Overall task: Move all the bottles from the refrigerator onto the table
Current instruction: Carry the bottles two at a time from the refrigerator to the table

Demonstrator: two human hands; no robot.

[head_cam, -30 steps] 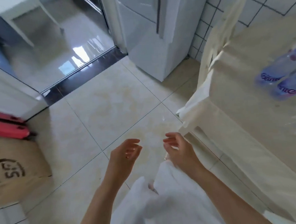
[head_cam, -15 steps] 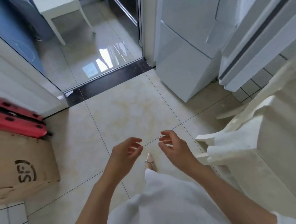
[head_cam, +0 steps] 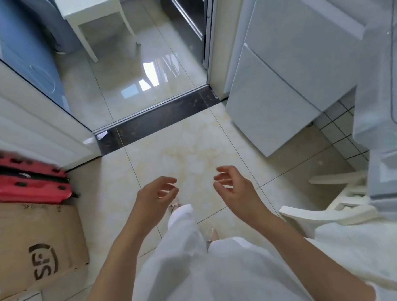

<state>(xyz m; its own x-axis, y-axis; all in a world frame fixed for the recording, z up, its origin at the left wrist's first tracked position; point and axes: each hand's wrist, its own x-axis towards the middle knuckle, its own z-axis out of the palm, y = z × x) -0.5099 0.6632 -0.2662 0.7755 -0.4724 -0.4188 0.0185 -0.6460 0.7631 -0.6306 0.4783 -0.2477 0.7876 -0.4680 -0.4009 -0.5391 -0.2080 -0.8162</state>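
Both hands, left hand (head_cam: pixel 157 194) and right hand (head_cam: pixel 235 189), are hanging empty mid-frame, each grip spread, refrigerator (head_cam: pixel 287 60) standing upper right.

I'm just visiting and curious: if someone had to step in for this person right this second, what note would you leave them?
Left hand: empty, fingers loosely curled, held over the beige floor tiles.
Right hand: also empty and open.
Pale grey-blue refrigerator: ahead on the right, with its open door at the right edge.
White table: only a corner shows, lower right.
Bottles: none in view now, so I cannot say how many are done or left.
Next, probably: reach into the refrigerator, check for bottles and carry any to the table.
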